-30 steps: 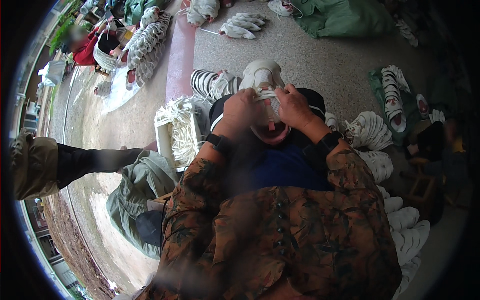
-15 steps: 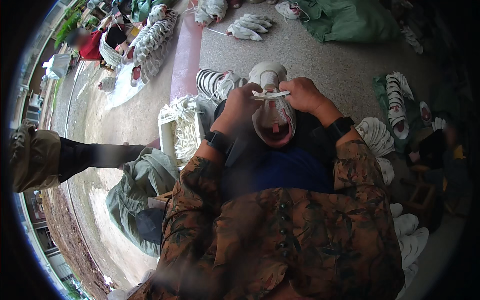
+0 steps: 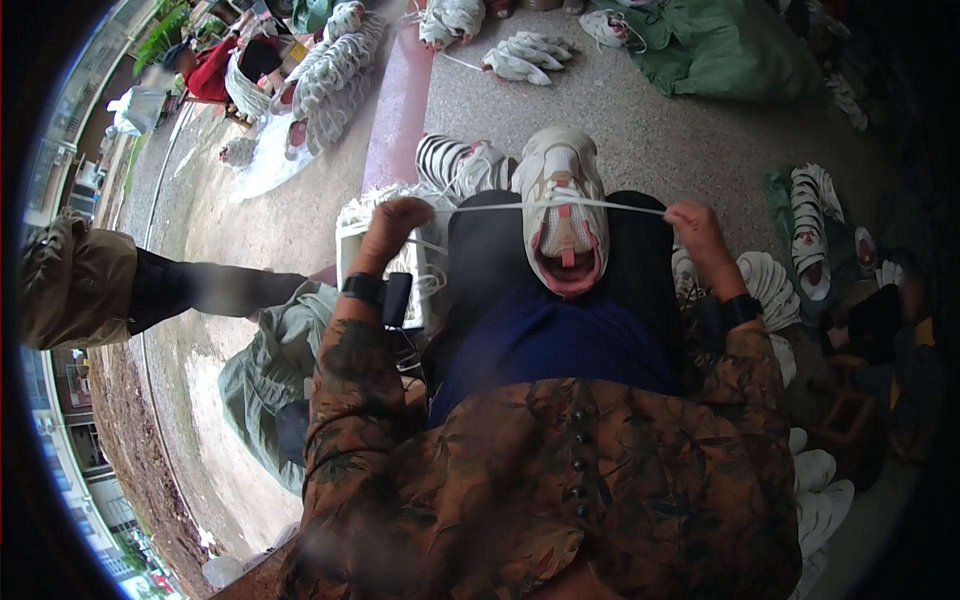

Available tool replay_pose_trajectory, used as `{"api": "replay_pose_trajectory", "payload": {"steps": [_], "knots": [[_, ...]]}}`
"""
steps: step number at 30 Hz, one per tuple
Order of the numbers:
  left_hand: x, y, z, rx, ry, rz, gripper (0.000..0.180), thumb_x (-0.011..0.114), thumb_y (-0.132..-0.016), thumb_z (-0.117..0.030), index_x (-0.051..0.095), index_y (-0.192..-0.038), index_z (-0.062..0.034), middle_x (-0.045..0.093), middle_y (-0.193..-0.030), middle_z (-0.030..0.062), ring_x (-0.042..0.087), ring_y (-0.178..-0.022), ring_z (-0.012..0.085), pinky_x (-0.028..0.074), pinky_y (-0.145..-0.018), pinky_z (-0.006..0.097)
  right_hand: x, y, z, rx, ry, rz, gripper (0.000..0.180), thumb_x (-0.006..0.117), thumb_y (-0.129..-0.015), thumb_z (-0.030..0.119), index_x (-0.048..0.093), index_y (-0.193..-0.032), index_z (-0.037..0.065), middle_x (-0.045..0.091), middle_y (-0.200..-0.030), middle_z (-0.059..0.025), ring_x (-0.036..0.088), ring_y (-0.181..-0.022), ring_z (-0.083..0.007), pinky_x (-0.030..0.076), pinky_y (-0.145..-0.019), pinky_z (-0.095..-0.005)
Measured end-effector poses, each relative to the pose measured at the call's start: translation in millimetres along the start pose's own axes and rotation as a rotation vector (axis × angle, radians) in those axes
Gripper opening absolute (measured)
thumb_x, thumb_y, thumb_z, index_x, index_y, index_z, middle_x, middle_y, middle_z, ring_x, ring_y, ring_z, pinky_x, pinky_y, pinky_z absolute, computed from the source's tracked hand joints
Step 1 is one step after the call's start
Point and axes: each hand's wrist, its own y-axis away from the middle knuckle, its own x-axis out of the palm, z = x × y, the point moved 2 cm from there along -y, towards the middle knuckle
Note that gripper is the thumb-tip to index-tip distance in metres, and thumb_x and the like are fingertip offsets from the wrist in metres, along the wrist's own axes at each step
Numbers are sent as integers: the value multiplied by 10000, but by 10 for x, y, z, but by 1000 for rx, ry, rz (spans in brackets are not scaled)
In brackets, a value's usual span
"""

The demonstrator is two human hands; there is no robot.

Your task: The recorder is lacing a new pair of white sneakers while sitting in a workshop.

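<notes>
A white and beige sneaker (image 3: 560,160) with a pink lining rests between my knees, its toe pointing away from me. Across its tongue a white shoelace (image 3: 480,207) is stretched taut to both sides. My left hand (image 3: 400,217) is closed on one end of the lace, out over my left knee. The other end is pinched in my right hand (image 3: 692,222), beyond my right knee. Lower eyelets carry lacing, while the upper part of the shoe gapes around the tongue.
A white box of laces (image 3: 405,255) stands left of my legs, with a row of shoes (image 3: 465,165) beyond it. More shoes (image 3: 768,285) lie at right. A green sack (image 3: 730,55) is at the back, a grey-green one (image 3: 275,365) at left. Someone's leg (image 3: 215,285) reaches in from the left.
My hands have moved apart from close over the shoe to well out on either side, drawing the lace straight across it. The whole view has shifted slightly.
</notes>
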Motion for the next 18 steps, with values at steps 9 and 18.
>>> {"api": "replay_pose_trajectory", "payload": {"steps": [9,18], "knots": [[-1804,1139,1309,-481,-31,-312,139,712,-797,-88,684,-886,16,671,-769,46,582,-675,95,479,-616,240,-1402,1071,-1352,292,202,-179,206,538,-872,106,417,-763,-20,379,-624,-44,369,-625,-90,358,-576,-285],[-2168,1786,1610,-760,-363,-404,129,748,-755,-115,691,-762,0,639,-624,45,565,-516,101,444,-473,249,-2093,2206,-2712,428,461,-327,231,581,-831,134,512,-710,-50,466,-598,-119,474,-565,-164,389,-564,-333]]}}
